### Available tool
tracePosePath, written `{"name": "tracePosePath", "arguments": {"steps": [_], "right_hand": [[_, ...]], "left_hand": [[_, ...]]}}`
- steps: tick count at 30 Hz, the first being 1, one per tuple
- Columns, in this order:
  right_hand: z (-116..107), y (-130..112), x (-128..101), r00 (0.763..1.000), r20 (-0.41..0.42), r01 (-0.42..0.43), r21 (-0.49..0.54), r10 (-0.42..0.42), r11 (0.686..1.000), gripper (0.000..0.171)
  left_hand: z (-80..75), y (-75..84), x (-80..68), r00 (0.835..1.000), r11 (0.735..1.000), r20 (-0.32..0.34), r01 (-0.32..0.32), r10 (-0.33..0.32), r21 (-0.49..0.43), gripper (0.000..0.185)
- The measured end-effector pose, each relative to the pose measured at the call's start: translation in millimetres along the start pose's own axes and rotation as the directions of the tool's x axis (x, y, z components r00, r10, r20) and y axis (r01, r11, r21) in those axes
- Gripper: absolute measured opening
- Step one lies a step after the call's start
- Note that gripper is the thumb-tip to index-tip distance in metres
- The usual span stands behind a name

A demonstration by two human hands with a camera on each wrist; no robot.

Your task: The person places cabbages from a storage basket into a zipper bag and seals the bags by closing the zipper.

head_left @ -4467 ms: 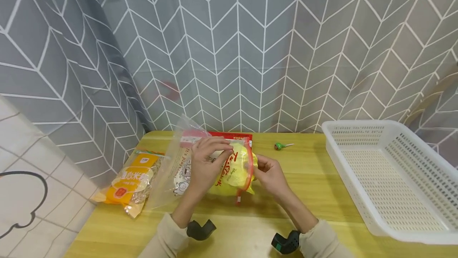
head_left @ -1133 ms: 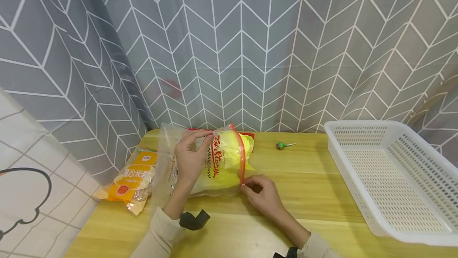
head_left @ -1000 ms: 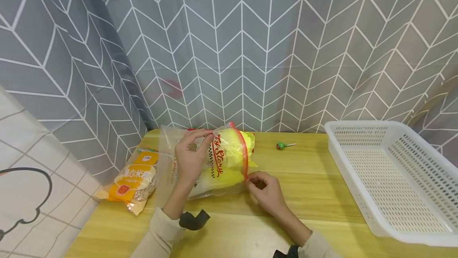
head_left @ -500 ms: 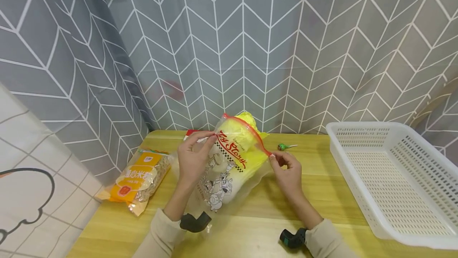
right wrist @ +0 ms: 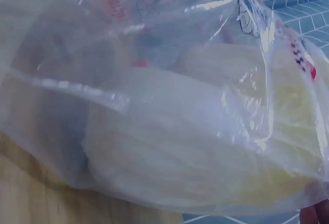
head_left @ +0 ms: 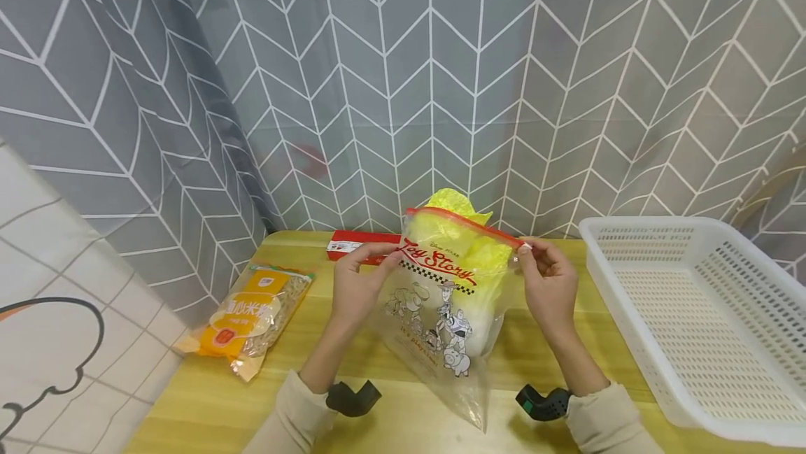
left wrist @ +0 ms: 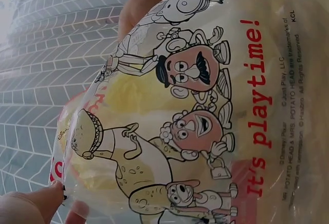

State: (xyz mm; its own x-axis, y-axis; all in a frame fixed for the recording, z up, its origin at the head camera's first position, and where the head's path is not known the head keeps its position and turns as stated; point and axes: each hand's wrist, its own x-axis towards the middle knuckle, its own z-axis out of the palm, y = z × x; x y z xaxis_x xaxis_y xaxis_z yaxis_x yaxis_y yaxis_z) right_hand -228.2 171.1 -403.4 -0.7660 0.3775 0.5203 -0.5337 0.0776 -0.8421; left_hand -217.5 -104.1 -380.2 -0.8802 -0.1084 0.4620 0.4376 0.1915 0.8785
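A clear zip bag (head_left: 415,349) with a red zip edge and cartoon print hangs tilted between both hands, its lower corner pointing toward the front of the table. Inside is a napa cabbage (head_left: 450,199), pale at the base, whose yellow-green leaf tips stick out above the red zip. My left hand (head_left: 362,279) pinches the bag's left side just under the zip, thumb against the film. At the zip's right end, my right hand (head_left: 550,286) pinches the corner between thumb and fingers. The cabbage's white stalk (right wrist: 154,136) fills much of the right wrist view through the film.
An orange and clear bag of grains (head_left: 252,310) lies at the table's left. Behind the left hand is a red box (head_left: 352,243), partly covered by the zip bag. A white perforated basket (head_left: 620,328) stands at the right. A patterned curtain (head_left: 453,90) hangs behind the table.
The bag has swung from lying sideways to hanging upright and moved right. My right hand has risen and gone right with the zip's end. The red box shows more; the green lollipop is now hidden.
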Motion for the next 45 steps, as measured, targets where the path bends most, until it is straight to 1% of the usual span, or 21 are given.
{"name": "tracePosePath", "arguments": {"steps": [3,7,11,15,19,21,25,29,33,35,37,40,42,45], "right_hand": [[-0.1,-2.7,0.2,0.998,0.029,0.052,0.007,-0.052,0.999,0.015],[-0.4,-4.4,-0.7,0.991,0.058,0.125,-0.013,-0.124,0.992,0.015],[-1.4,-7.3,-1.5,0.983,0.070,0.172,-0.016,-0.170,0.985,0.015],[-2.4,-10.3,-0.9,0.973,0.092,0.212,0.002,-0.211,0.977,0.014],[-2.2,-14.5,-0.2,0.964,0.114,0.235,0.071,-0.242,0.969,0.014],[-2.3,-16.9,0.1,0.960,0.126,0.239,0.090,-0.249,0.967,0.013],[-2.8,-22.5,0.4,0.954,0.157,0.238,0.111,-0.254,0.965,0.012],[-3.2,-26.3,0.2,0.949,0.178,0.243,0.120,-0.262,0.963,0.013],[-4.2,-28.2,0.0,0.941,0.183,0.266,0.118,-0.284,0.957,0.013],[-5.1,-28.8,0.2,0.936,0.186,0.273,0.153,-0.299,0.950,0.013],[-6.2,-29.6,0.7,0.929,0.200,0.270,0.210,-0.311,0.940,0.014],[-7.5,-31.2,1.2,0.914,0.224,0.271,0.281,-0.337,0.921,0.016],[-8.0,-32.4,1.4,0.906,0.240,0.276,0.286,-0.348,0.918,0.017],[-8.4,-34.3,1.1,0.902,0.249,0.291,0.254,-0.353,0.923,0.017]], "left_hand": [[-0.4,-0.7,-0.4,1.000,1.000,0.011,0.001,-0.001,0.007,0.016],[-1.2,-0.7,-0.1,1.000,1.000,0.026,-0.012,0.012,0.009,0.015],[-2.9,-0.6,1.1,0.998,0.999,0.044,-0.040,0.040,-0.007,0.012],[-5.5,-1.4,2.8,0.998,0.999,0.042,-0.043,0.043,-0.002,0.011],[-8.4,-3.4,4.4,1.000,1.000,0.019,-0.017,0.017,0.020,0.012],[-9.7,-4.5,5.0,1.000,1.000,0.002,-0.001,0.001,0.028,0.013],[-11.6,-6.1,6.2,0.999,0.999,-0.027,0.035,-0.034,0.041,0.014],[-12.2,-8.4,7.2,0.997,0.995,-0.038,0.073,-0.071,0.069,0.017],[-11.5,-10.2,7.6,0.993,0.987,-0.038,0.115,-0.111,0.113,0.022],[-11.0,-11.5,7.4,0.992,0.983,-0.036,0.126,-0.122,0.131,0.023],[-10.6,-13.8,7.3,0.992,0.980,-0.033,0.128,-0.125,0.155,0.024],[-10.0,-17.4,7.4,0.991,0.975,-0.015,0.130,-0.130,0.180,0.026],[-9.8,-18.8,6.8,0.990,0.970,0.001,0.137,-0.140,0.199,0.028],[-9.7,-19.9,5.9,0.986,0.965,0.028,0.152,-0.162,0.214,0.026]]}}
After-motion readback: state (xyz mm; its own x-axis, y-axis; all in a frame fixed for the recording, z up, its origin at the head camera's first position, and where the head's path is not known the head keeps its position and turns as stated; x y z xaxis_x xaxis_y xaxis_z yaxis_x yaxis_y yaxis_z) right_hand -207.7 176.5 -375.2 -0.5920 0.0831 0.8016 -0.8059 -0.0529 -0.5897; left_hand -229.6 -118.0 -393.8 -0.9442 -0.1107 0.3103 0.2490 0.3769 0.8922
